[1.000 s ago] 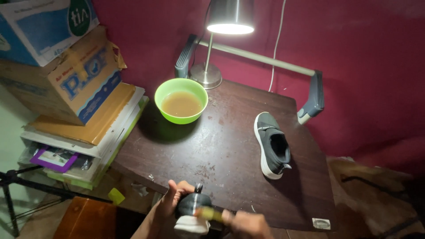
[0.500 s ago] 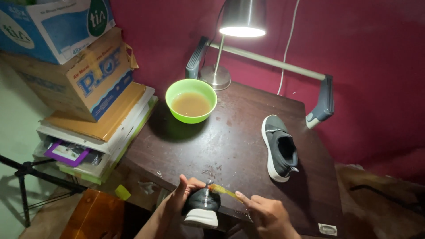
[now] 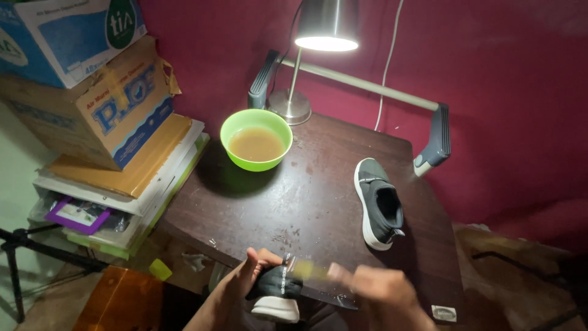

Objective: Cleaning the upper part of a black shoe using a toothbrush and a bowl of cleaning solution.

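Gripping dark shoe (image 3: 277, 288) in left hand (image 3: 236, 288), right hand (image 3: 376, 288) blurred beside it

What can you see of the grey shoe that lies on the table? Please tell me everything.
The grey shoe is a low slip-on sneaker with a dark grey, fabric-like upper, a white sole and a small pull tab at the heel. It looks empty, its dark opening facing up. It rests upright on its sole on the right part of the dark wooden table, toe pointing away from the person, heel nearer. Only the table touches it; no hand is near.
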